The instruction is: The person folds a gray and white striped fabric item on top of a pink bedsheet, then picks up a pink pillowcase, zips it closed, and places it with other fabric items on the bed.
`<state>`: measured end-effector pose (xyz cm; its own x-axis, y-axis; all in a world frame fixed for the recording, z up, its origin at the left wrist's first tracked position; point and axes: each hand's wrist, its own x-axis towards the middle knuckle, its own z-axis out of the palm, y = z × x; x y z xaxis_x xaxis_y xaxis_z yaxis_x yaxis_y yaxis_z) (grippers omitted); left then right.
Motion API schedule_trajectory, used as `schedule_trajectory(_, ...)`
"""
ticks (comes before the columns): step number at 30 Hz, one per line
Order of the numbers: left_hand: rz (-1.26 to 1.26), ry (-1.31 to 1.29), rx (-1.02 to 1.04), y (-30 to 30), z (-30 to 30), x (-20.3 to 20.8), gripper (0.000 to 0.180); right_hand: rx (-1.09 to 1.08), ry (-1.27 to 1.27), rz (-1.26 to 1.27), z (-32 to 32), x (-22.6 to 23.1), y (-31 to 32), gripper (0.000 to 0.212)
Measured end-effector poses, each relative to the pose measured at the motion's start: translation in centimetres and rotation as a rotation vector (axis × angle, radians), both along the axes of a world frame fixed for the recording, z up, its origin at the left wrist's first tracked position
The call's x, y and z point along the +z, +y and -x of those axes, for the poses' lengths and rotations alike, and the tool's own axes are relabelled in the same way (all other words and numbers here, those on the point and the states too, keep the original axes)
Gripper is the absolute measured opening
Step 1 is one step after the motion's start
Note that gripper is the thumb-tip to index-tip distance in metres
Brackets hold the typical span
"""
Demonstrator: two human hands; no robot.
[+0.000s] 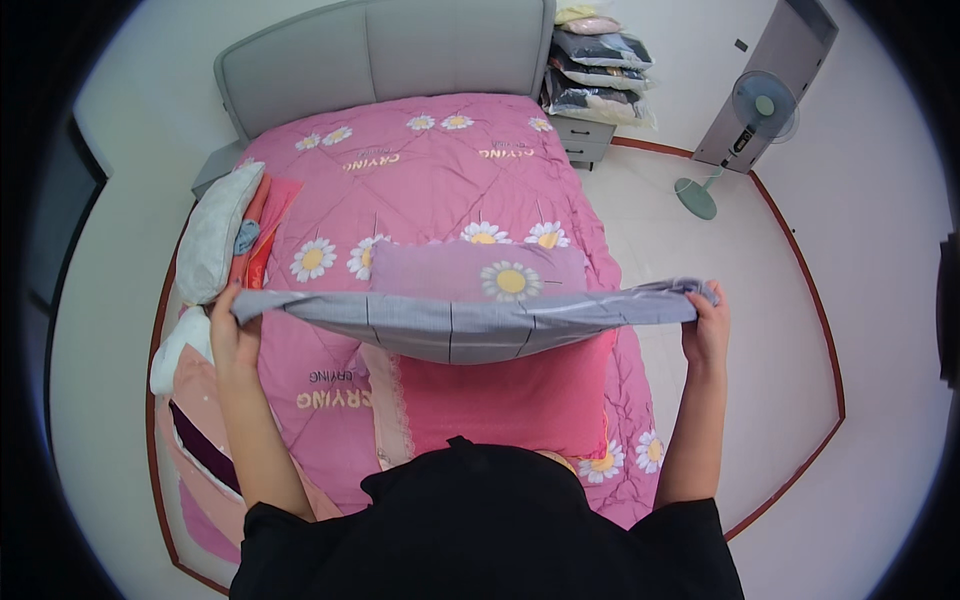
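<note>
Stretched across in front of me is a grey cloth with thin dark lines [450,318], its middle sagging above the bed. My left hand [232,325] is closed around one end, and my right hand [706,318] grips the bunched other end. Whether it is a pillowcase or another piece of bedding I cannot tell. Below and partly behind it lie a purple pillow with a daisy print [520,265] and, closer to me, a bright pink pillow [500,405]. A pale lace-trimmed edge [390,400] shows beside the pink one.
A pink daisy-print quilt [440,190] covers the bed, with a grey headboard [400,50]. At its left edge are a white pillow [215,235], folded red fabric [262,260] and peach fabric [205,395]. Bagged bedding [600,80] sits on the nightstand [585,140]; right stands a fan [765,108].
</note>
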<state>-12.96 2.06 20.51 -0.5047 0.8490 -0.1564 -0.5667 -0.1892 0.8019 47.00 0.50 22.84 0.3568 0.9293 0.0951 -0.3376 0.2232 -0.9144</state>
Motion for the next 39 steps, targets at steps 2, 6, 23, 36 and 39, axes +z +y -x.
schedule_trajectory(2, 0.007, -0.039, 0.021, 2.4, 1.1, -0.1, 0.009, -0.050, 0.063, -0.028, 0.5, -0.1, 1.3, 0.015)
schedule_trajectory(6, 0.000, -0.148, 0.093, 3.5, -0.4, 1.7, 0.014, -0.055, 0.173, 0.094, -0.1, -1.5, 3.9, 0.013)
schedule_trajectory(23, -0.384, 0.091, 0.028, 9.4, -4.6, 18.0, 0.013, -0.073, 0.315, 0.003, -7.7, 2.6, 10.9, 0.011)
schedule_trajectory(36, -0.309, 0.032, 0.046, 8.5, -0.7, 14.9, 0.011, -0.016, 0.149, -0.153, -5.1, 6.6, 8.7, 0.024)
schedule_trajectory(39, -0.125, 0.026, 0.160, 13.2, -2.0, 12.3, 0.010, -0.229, 0.101, 0.076, -3.3, 2.9, 14.7, 0.039)
